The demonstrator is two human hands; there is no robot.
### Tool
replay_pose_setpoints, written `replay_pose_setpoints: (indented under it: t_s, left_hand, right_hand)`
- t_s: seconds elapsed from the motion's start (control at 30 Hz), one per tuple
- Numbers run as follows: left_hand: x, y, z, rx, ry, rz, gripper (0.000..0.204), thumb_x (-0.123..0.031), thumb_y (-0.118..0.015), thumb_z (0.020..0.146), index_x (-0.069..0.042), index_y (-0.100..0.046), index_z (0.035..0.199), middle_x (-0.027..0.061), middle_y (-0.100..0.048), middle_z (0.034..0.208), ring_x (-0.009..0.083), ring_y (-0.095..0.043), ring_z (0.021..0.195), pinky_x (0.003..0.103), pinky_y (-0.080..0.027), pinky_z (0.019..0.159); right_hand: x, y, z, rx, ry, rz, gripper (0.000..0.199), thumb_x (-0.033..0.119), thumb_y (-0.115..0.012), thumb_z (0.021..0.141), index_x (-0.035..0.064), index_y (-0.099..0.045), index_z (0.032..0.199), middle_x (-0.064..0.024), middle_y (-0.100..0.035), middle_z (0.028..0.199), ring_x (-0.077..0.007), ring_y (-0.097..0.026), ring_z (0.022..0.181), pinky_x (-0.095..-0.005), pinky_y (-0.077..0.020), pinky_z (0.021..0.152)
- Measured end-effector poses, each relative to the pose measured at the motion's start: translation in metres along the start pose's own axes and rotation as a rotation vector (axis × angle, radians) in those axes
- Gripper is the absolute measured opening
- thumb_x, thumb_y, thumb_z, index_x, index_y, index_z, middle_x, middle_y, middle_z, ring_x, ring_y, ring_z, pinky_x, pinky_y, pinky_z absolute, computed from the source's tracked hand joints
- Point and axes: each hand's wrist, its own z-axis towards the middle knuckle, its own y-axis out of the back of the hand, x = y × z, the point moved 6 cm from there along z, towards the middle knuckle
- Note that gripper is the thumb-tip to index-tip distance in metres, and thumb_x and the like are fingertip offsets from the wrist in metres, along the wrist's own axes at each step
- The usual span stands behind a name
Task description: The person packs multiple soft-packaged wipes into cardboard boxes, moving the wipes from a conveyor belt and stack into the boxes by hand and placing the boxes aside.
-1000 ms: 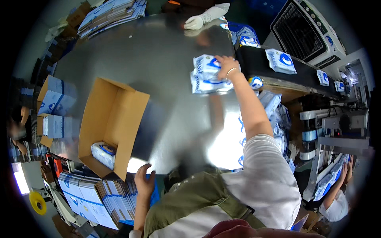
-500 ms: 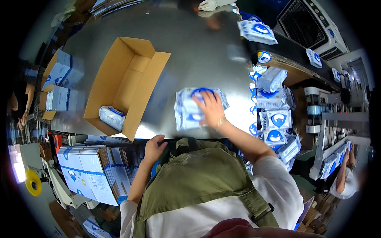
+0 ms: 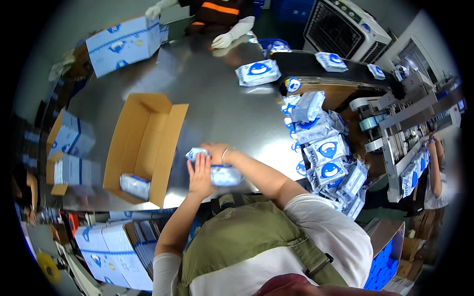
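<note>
On the steel table, close to my body, two white-and-blue soft wipes packs are at my hands. My left hand presses its long fingers against the upper wipes pack. From the far side, my right hand grips around the same packs, fingers partly hidden. The other wipes pack shows below my right wrist. Left of my hands stands an open brown carton, with one wipes pack lying in its near end.
Many wipes packs are heaped right of the table. A conveyor carries more, and one pack lies by its end. Across the table, a gloved co-worker's hand rests near a white-blue carton. Flattened cartons stand lower left.
My right hand has moved left and the packs now stand closer to the carton. My left hand has come up onto them. The view has shifted, showing the co-worker and a carton at the far side.
</note>
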Motion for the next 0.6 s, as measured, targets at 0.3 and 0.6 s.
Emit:
replay_pose_setpoints:
  t_s: [0.3, 0.6]
  left_hand:
    - [-0.008, 0.012, 0.022, 0.155, -0.017, 0.009, 0.105, -0.031, -0.08, 0.053, -0.002, -0.027, 0.138, 0.0227, -0.019, 0.146, 0.0365, -0.013, 0.139, 0.063, -0.008, 0.105]
    - [-0.001, -0.001, 0.028, 0.161, 0.039, 0.048, 0.094, -0.018, -0.073, 0.057, -0.009, -0.027, 0.139, 0.0195, -0.022, 0.147, 0.035, -0.016, 0.138, 0.063, -0.008, 0.107]
  right_hand:
    - [-0.208, 0.192, -0.064, -0.798, -0.138, -0.179, 0.068, 0.013, -0.071, 0.061, 0.0066, -0.049, 0.125, -0.0182, -0.048, 0.129, -0.0348, -0.042, 0.123, -0.0435, -0.0345, 0.103]
    - [-0.366, 0.389, -0.068, -0.715, -0.575, -0.797, 0.094, 0.0, -0.067, 0.065, 0.0267, -0.022, 0.143, -0.0092, -0.022, 0.15, -0.0279, -0.02, 0.138, -0.0532, -0.0174, 0.109]
